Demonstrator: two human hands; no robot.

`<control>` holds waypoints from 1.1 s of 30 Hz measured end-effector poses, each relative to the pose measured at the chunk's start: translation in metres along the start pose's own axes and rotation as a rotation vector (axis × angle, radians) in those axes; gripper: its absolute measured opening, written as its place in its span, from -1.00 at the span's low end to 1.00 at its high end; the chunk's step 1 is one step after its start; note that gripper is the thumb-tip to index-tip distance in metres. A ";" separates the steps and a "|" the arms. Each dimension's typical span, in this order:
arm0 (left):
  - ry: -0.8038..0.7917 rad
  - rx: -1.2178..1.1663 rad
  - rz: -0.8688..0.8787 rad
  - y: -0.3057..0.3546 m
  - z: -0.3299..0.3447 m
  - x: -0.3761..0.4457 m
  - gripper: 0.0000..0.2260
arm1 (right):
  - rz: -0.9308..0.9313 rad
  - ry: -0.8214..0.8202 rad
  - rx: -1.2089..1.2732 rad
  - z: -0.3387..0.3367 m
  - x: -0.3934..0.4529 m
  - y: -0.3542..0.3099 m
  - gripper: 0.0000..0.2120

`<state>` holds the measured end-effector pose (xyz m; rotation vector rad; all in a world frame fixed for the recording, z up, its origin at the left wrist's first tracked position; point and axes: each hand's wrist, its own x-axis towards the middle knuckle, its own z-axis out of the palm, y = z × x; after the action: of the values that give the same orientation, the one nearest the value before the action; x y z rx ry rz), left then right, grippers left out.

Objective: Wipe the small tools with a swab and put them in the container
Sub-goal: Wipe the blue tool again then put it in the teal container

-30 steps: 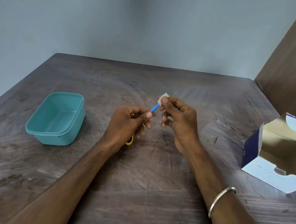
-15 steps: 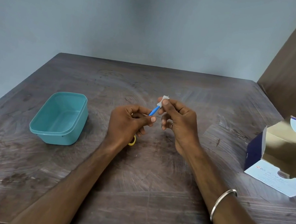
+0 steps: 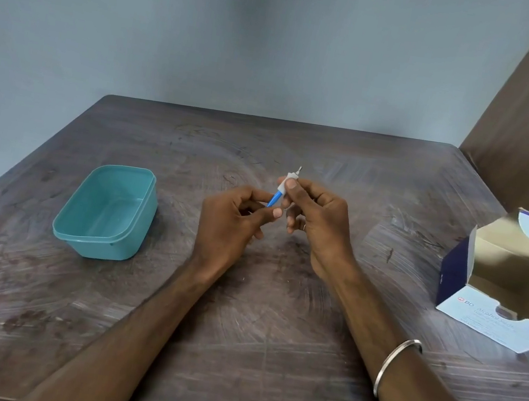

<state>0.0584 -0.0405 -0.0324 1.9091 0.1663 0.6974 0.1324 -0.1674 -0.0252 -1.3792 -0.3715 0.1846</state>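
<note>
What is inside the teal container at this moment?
The teal container shows only its own bare floor and walls; no tool lies in it. The near wall hides a thin strip of the floor. The blue tool is held between both hands, above the table.

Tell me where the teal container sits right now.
In the head view, the teal container sits on the table, on the person's left, just beyond the left hand.

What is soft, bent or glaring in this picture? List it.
Head view: wide-angle bend at the table edges; soft, even light, faint sheen on the wood; small blue tool and white swab, pinched between left hand and right hand, slightly soft; box print blurred.
</note>
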 end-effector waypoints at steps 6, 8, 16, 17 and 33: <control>-0.296 -0.224 -0.278 0.004 -0.002 0.001 -0.80 | 0.013 0.038 0.050 -0.005 0.004 -0.003 -0.85; -0.269 -0.202 -0.270 0.006 -0.004 0.001 -0.83 | 0.008 0.033 0.053 -0.005 0.004 -0.003 -0.84; -0.119 -0.072 -0.166 0.007 -0.001 -0.001 -0.89 | -0.021 0.051 0.031 0.000 0.001 -0.005 -0.86; -0.097 -0.071 -0.161 0.006 0.000 -0.001 -0.90 | -0.024 0.051 0.024 0.001 0.001 -0.004 -0.86; 0.063 -0.275 -0.254 0.018 -0.019 0.011 -0.79 | 0.076 -0.181 0.038 -0.008 0.002 -0.009 -0.81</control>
<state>0.0534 -0.0286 -0.0066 1.5713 0.3296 0.5763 0.1362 -0.1760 -0.0172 -1.3440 -0.4644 0.3790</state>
